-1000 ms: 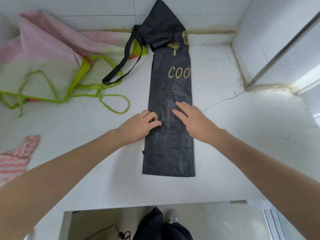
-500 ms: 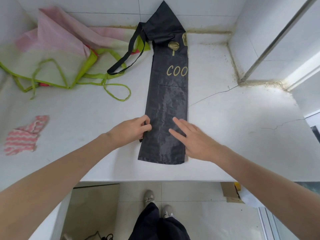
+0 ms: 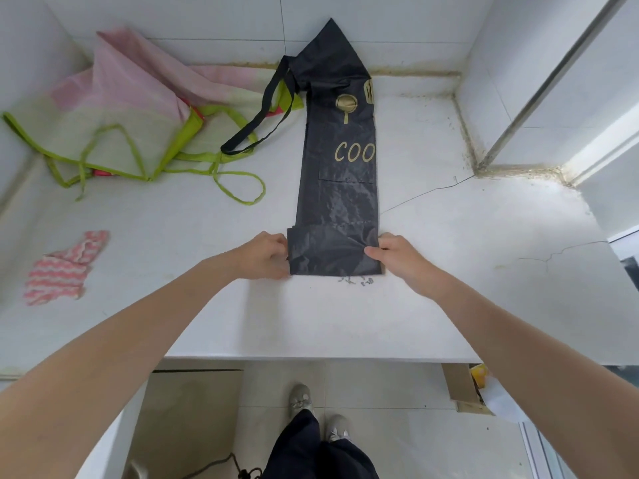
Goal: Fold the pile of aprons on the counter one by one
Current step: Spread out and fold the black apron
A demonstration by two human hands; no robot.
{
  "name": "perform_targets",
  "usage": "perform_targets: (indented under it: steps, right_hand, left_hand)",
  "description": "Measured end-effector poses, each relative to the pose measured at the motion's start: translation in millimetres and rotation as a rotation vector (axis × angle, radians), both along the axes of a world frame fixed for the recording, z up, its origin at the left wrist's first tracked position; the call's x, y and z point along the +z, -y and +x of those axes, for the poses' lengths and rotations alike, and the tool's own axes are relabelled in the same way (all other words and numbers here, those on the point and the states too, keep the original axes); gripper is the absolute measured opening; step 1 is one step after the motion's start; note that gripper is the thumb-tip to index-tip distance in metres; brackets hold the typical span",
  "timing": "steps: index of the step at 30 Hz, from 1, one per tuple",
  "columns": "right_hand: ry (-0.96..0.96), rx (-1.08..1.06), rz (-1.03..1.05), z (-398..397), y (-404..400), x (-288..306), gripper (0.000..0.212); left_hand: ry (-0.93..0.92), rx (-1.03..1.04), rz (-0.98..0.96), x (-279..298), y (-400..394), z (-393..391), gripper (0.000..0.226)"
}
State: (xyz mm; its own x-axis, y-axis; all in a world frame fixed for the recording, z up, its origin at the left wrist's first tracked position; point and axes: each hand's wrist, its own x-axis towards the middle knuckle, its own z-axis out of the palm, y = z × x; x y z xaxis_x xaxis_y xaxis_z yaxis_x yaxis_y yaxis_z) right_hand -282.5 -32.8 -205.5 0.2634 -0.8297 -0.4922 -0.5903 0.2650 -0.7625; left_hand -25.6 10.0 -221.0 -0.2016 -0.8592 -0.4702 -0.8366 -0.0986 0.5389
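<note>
A black apron (image 3: 339, 174) with gold "COO" lettering lies on the white counter (image 3: 328, 316) as a long narrow strip running away from me. Its near end is turned up into a short fold. My left hand (image 3: 264, 255) grips the left corner of that fold, and my right hand (image 3: 394, 254) pinches the right corner. The apron's black strap (image 3: 262, 115) loops off to the left, over a pink and green apron (image 3: 114, 115) with lime ties that lies unfolded at the back left.
A small pink-and-white striped cloth (image 3: 62, 271) lies at the left of the counter. Tiled walls close in the back and right; a crack runs across the counter's right side. Below the front edge I see my feet and a cardboard box (image 3: 463, 388).
Both hands moved from resting on the strip's middle to its near end and took hold of the two corners. The near end now lies folded over toward the far side.
</note>
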Motion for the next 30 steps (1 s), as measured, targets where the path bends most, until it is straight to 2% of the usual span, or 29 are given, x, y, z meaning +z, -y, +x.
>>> perform_targets:
  steps: [1,3,4,6,7,8,11,14,16,18,19,20,21,22,24,25,26,28,29,30]
  right_hand:
    - [0.0,-0.019,0.004,-0.2,1.7,-1.9,0.041]
    - [0.01,-0.05,0.021,-1.3,1.8,-0.5,0.044]
    - [0.027,-0.076,0.024,-2.3,1.2,1.1,0.04]
    - [0.023,-0.148,-0.013,-1.3,0.5,0.4,0.021]
    - [-0.027,-0.176,-0.058,0.5,1.4,-1.2,0.018]
    - [-0.093,-0.184,-0.109,2.5,2.0,-2.7,0.024]
    - [-0.285,-0.143,-0.219,12.3,6.2,-9.7,0.047]
    - [-0.429,-0.093,-0.238,21.6,8.2,-7.8,0.046]
    - [-0.5,-0.047,-0.258,23.2,8.4,-7.2,0.045]
    - [-0.524,-0.015,-0.262,21.9,10.4,-11.4,0.044]
    - [-0.531,-0.01,-0.252,21.6,11.3,-12.5,0.045]
    - [-0.526,-0.023,-0.222,21.6,14.0,-12.7,0.045]
    - [-0.497,-0.053,-0.204,21.8,15.5,-12.4,0.045]
    - [-0.488,-0.07,-0.192,21.3,16.7,-13.7,0.044]
    - [-0.475,-0.059,-0.253,21.9,14.0,-11.4,0.028]
    - [-0.484,-0.029,-0.332,22.5,7.7,-6.6,0.009]
    - [-0.52,0.04,-0.49,22.3,0.3,-5.9,0.019]
    - [-0.559,0.327,-0.76,20.1,-12.8,-14.8,0.059]
    - [-0.565,0.493,-0.807,17.8,-17.9,-20.1,0.066]
    - [-0.595,0.626,-0.755,15.6,-21.4,-23.1,0.068]
  left_hand:
    - [-0.009,0.036,0.066,4.5,-0.6,-1.5,0.051]
    - [-0.09,0.166,0.14,2.3,1.5,-5.4,0.034]
    - [-0.162,0.256,0.132,-0.7,2.5,-9.8,0.022]
    - [-0.199,0.378,0.038,-8.2,1.4,-16.1,0.03]
    - [-0.181,0.402,-0.012,-10.6,0.2,-18.8,0.034]
    - [-0.147,0.4,-0.035,-11.9,-1.0,-21.2,0.035]
    - [-0.106,0.38,-0.033,-8.8,-0.1,-25.4,0.022]
    - [-0.071,0.391,-0.042,-0.4,-2.1,-25.9,0.022]
    - [-0.01,0.452,-0.208,3.3,-5.6,-23.6,0.027]
    - [0.096,0.34,-0.552,7.1,-8.9,-29.9,0.033]
    - [0.144,0.163,-0.722,9.0,-9.3,-36.6,0.035]
    - [0.186,-0.063,-0.793,6.9,-8.5,-44.8,0.041]
    - [0.254,-0.282,-0.777,2.9,-8.9,-54.4,0.054]
    - [0.348,-0.42,-0.667,-2.7,-9.8,-60.7,0.069]
    - [0.489,-0.446,-0.442,-15.7,-7.3,-64.9,0.086]
    - [0.506,-0.411,-0.39,-22.5,-5.2,-64.7,0.087]
    - [0.517,-0.397,-0.383,-27.7,-3.3,-64.8,0.083]
    - [0.531,-0.409,-0.362,-31.9,-0.7,-65.1,0.08]
    - [0.521,-0.408,-0.362,-30.2,0.7,-65.3,0.09]
    - [0.512,-0.415,-0.356,-29.6,1.1,-65.1,0.101]
